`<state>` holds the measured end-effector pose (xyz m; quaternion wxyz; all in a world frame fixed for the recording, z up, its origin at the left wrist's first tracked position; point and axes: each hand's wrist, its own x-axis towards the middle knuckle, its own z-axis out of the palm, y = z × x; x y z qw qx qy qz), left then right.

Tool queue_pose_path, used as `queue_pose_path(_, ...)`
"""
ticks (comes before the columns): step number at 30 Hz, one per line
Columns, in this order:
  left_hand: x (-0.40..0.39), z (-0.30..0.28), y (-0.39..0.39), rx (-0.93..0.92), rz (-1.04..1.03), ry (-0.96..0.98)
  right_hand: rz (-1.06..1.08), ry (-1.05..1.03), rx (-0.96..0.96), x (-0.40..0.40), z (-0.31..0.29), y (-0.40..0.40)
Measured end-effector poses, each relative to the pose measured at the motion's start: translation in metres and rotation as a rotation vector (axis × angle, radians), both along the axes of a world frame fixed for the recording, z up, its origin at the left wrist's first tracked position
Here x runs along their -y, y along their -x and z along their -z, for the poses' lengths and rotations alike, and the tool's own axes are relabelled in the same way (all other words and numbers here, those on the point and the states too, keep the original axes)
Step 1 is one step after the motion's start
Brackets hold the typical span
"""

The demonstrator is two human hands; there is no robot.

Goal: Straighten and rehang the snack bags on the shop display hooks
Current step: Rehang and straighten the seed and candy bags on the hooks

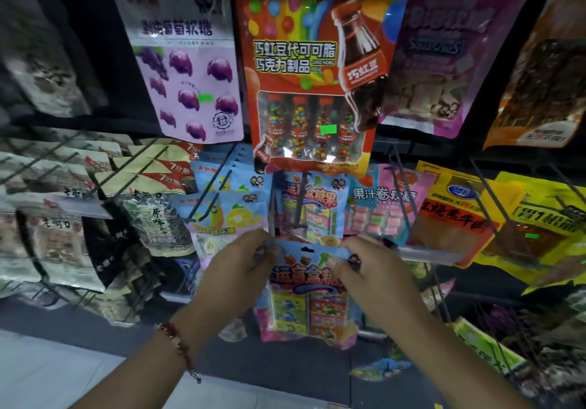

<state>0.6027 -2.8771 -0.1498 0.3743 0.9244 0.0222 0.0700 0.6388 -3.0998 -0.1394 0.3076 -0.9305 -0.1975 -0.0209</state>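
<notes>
A blue and pink candy bag (306, 294) hangs upright between my hands, low in the middle of the head view. My left hand (236, 269) pinches its top left corner and my right hand (371, 274) pinches its top right corner. The hang hole at the bag's top edge sits just below a dark wire display hook (299, 205). A matching candy bag (312, 209) hangs on that hook directly behind and above the held one.
A large red chocolate-bean bag (312, 69) hangs above, flanked by a purple grape gummy bag (190, 69) and a purple bag (444, 44). Pink fruit-roll bags (385, 205), yellow jerky bags (459, 215) and seed bags (152, 218) fill neighbouring hooks. Bare hooks (399, 167) jut outward.
</notes>
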Motion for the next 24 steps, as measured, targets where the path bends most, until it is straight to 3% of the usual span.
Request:
queue_pose_path(11, -0.028, 0.003, -0.041, 0.085, 0.05, -0.013, 0.13, -0.022, -0.001, -0.036, -0.006, -0.026)
queue_pose_path(24, -0.027, 0.011, -0.101, 0.123, 0.112, -0.191, 0.349, 0.008, -0.007, -0.049, -0.005, -0.066)
